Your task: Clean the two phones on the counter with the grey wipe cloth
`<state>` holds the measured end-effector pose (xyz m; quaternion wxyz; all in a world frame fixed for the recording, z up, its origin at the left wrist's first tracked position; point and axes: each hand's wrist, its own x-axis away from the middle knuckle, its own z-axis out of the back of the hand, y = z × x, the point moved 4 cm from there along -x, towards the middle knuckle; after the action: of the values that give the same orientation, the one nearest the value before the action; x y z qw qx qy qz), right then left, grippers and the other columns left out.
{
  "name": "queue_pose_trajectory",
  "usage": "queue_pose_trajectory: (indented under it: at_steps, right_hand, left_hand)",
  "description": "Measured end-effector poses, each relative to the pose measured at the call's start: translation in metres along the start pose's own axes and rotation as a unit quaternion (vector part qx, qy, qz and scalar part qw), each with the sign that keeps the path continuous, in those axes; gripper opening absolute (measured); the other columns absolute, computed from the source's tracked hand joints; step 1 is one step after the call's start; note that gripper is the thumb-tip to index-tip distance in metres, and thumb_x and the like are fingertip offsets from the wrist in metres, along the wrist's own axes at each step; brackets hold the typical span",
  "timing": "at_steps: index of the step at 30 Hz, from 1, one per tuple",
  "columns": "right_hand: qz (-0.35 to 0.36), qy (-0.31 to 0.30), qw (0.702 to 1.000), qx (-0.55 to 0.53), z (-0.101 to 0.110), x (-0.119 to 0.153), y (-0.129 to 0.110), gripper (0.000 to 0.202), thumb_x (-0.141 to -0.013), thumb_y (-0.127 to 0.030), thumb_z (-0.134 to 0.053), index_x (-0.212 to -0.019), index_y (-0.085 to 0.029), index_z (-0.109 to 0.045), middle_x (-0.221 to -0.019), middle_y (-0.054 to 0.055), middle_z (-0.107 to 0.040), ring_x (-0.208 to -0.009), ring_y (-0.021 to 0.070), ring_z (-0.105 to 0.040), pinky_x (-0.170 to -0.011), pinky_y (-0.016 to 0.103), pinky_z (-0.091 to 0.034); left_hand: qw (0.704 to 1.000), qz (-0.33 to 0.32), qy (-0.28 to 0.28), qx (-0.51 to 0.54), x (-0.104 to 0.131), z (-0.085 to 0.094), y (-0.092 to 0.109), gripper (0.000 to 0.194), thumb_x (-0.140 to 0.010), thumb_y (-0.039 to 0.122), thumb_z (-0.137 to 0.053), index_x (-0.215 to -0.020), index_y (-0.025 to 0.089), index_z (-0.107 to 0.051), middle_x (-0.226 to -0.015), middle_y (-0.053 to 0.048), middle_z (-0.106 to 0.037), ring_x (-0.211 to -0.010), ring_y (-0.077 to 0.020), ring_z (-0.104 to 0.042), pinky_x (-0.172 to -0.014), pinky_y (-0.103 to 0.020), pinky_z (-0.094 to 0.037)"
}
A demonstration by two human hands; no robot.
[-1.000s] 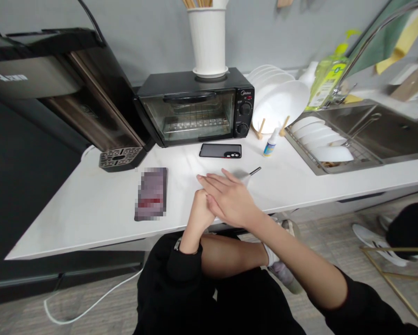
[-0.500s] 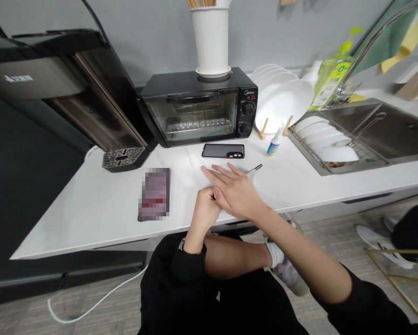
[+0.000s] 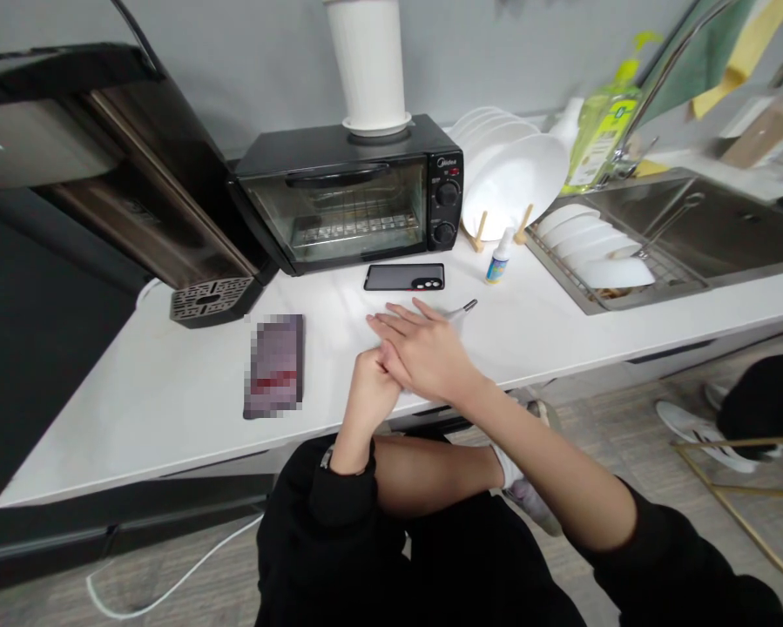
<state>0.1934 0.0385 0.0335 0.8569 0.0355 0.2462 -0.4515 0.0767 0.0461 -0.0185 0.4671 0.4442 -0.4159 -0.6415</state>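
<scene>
The right hand (image 3: pixel 425 350), fingers extended, overlaps the left hand (image 3: pixel 370 385), whose closure cannot be determined, and is nearer the phone case (image 3: pixel 397 277), lying crosswise beyond.

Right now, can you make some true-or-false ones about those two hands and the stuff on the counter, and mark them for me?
1. The bare right hand partly covers the bare left hand. True.
2. The right hand is squeezed into a fist. False: it is opened out.
3. The tall, round white pot sits atop the black, boxy toaster oven. True.
4. The little white bottle with the blue-and-yellow label stands inside the sink. False: the bottle stands on the smooth white counter.
</scene>
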Motion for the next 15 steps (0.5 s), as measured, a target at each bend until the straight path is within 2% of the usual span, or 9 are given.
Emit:
queue_pose_trajectory:
  at_steps: [3,5,6,8,11,13,15]
  right_hand:
    - [-0.072,0.021,0.997,0.020,0.009,0.001,0.046,0.043,-0.106,-0.022,-0.039,-0.132,-0.013,-0.072,-0.139,0.010,-0.072,-0.145,0.0307,-0.054,-0.127,0.055,-0.030]
    - [-0.113,0.040,0.992,0.033,0.012,0.003,0.058,0.042,-0.106,-0.021,-0.040,-0.126,-0.013,-0.076,-0.136,0.010,-0.074,-0.148,0.0338,-0.051,-0.127,0.059,-0.028]
    - [-0.112,0.045,0.992,0.034,0.011,0.003,0.054,0.042,-0.105,-0.021,-0.040,-0.125,-0.012,-0.076,-0.135,0.011,-0.074,-0.148,0.0344,-0.050,-0.127,0.060,-0.027]
    - [-0.065,0.042,0.997,0.018,0.005,0.002,0.026,0.042,-0.105,-0.023,-0.041,-0.126,-0.012,-0.075,-0.133,0.011,-0.075,-0.147,0.0328,-0.051,-0.129,0.059,-0.023]
    - [0.024,0.034,0.999,-0.017,-0.004,-0.002,-0.017,0.046,-0.106,-0.028,-0.042,-0.143,-0.010,-0.063,-0.138,0.011,-0.073,-0.145,0.0271,-0.053,-0.129,0.052,-0.027]
    - [0.028,0.028,0.999,-0.025,-0.003,-0.003,-0.016,0.046,-0.107,-0.029,-0.042,-0.145,-0.012,-0.062,-0.138,0.010,-0.073,-0.145,0.0261,-0.053,-0.129,0.051,-0.028]
    - [-0.020,0.026,0.999,-0.016,0.003,-0.002,0.012,0.042,-0.106,-0.025,-0.041,-0.136,-0.014,-0.070,-0.134,0.008,-0.075,-0.145,0.0277,-0.054,-0.129,0.054,-0.026]
  left_hand:
    - [0.998,0.009,-0.028,0.054,-0.001,-0.006,0.003,0.029,-0.086,0.035,-0.074,-0.104,0.015,-0.084,-0.103,-0.006,-0.083,-0.091,-0.0218,-0.075,-0.087,-0.029,-0.059]
    - [0.996,0.016,-0.036,0.079,-0.002,-0.008,0.003,0.037,-0.085,0.037,-0.077,-0.116,0.017,-0.082,-0.116,-0.006,-0.082,-0.102,-0.0230,-0.075,-0.098,-0.031,-0.057]
    - [0.997,0.018,-0.034,0.073,-0.002,-0.007,0.001,0.035,-0.085,0.038,-0.077,-0.112,0.016,-0.083,-0.113,-0.007,-0.082,-0.100,-0.0231,-0.076,-0.096,-0.031,-0.058]
    - [0.999,0.014,-0.009,0.033,-0.001,-0.002,-0.003,0.026,-0.084,0.037,-0.075,-0.093,0.013,-0.083,-0.093,-0.007,-0.083,-0.084,-0.0226,-0.075,-0.079,-0.029,-0.060]
    - [0.999,-0.003,0.047,-0.020,0.000,0.007,-0.007,0.020,-0.083,0.033,-0.072,-0.080,0.014,-0.078,-0.079,-0.006,-0.079,-0.075,-0.0219,-0.072,-0.063,-0.026,-0.055]
    - [0.999,-0.001,0.043,-0.019,0.000,0.008,-0.007,0.021,-0.084,0.033,-0.071,-0.080,0.014,-0.078,-0.080,-0.006,-0.079,-0.075,-0.0218,-0.071,-0.063,-0.027,-0.055]
    - [1.000,0.011,0.008,0.011,0.000,0.002,-0.004,0.024,-0.086,0.036,-0.072,-0.084,0.014,-0.080,-0.085,-0.006,-0.081,-0.079,-0.0221,-0.073,-0.070,-0.028,-0.058]
